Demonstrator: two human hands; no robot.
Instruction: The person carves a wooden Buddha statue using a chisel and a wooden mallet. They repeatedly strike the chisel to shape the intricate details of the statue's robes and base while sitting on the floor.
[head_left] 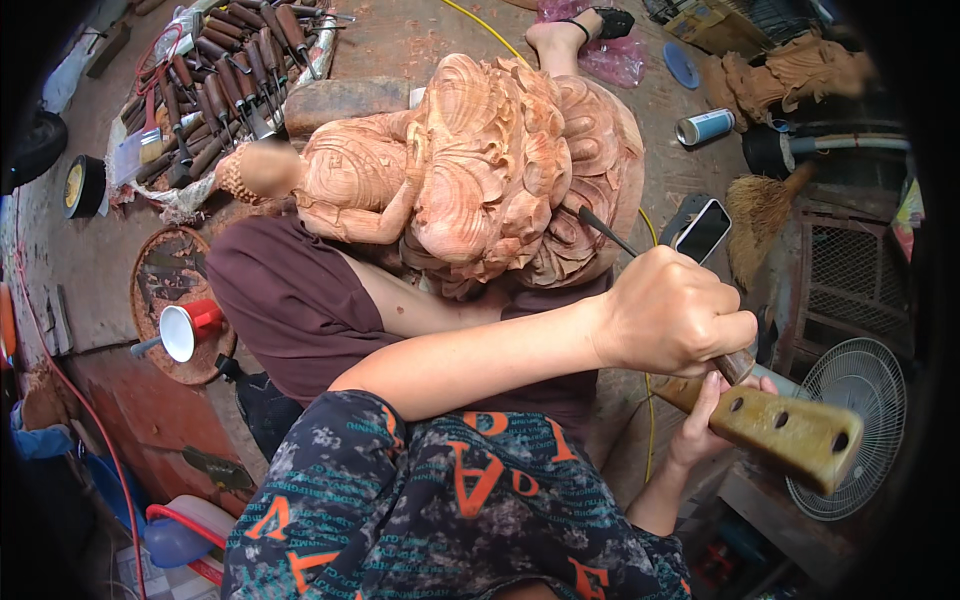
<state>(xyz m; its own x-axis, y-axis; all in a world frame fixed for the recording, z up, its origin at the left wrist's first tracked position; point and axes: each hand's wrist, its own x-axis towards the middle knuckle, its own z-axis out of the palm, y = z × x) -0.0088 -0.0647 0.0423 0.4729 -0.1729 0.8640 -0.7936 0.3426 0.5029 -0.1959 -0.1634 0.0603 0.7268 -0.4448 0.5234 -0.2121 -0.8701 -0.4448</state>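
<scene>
My left hand (672, 312), its forearm crossing in front of me to the right, is closed around a carving chisel (736, 367). The chisel's thin blade points up and left, its tip at the carved lotus base of a reddish wooden seated figure (495, 165). That statue lies on its side across my legs, head to the left. Below the chisel's handle end, my right hand (697, 425) grips a yellowish mallet (785, 432), a long block with dark round holes. The mallet is close to the handle end; whether they touch, I cannot tell.
Many wooden-handled chisels (225, 85) lie heaped at the upper left. A red cup (200, 325) stands on a round tray (145, 300). To the right are a phone (703, 232), a spray can (705, 127), a straw broom (760, 225), another carving (790, 75) and a fan (880, 400).
</scene>
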